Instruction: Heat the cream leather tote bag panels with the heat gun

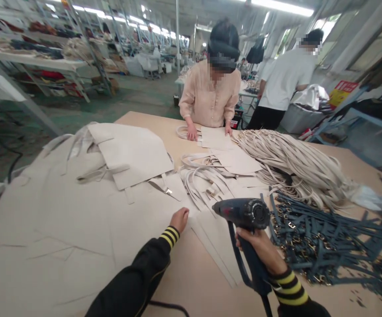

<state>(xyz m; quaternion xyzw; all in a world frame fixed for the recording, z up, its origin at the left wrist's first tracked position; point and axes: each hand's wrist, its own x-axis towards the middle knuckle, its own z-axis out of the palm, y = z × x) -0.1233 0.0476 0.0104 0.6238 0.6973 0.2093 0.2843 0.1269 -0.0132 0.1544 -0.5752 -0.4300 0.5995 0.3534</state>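
Spreading out toward a co-worker point(212, 99) at its far edge, the worktop point(177, 281) carries a broad pile of pale panels point(61, 215) along its left side. A long bundle of pale straps point(286, 152) lies toward its far right corner, and a heap of dark straps point(329, 242) with gold buckles lies nearer, by the right edge. Beyond the far edge, a grey bin point(298, 119) holds a silvery sheet point(313, 97) crumpled above its rim; what lies deeper is hidden. Clear plastic point(372, 200) sits at the bundle's right end; whether it encloses anything, I cannot tell. Midway between the side edges, the heat gun point(243, 213) is raised above flat pale strips point(215, 237), its nozzle toward the left. The right hand's point(260, 246) fingers wrap its grip. The left hand's point(179, 220) fingers curl inward near the nozzle; whether they pinch anything, I cannot tell. The step in hand looks like positioning the heat gun over the pale pieces; the next move seems to call for a steady aim, clear of the left hand.
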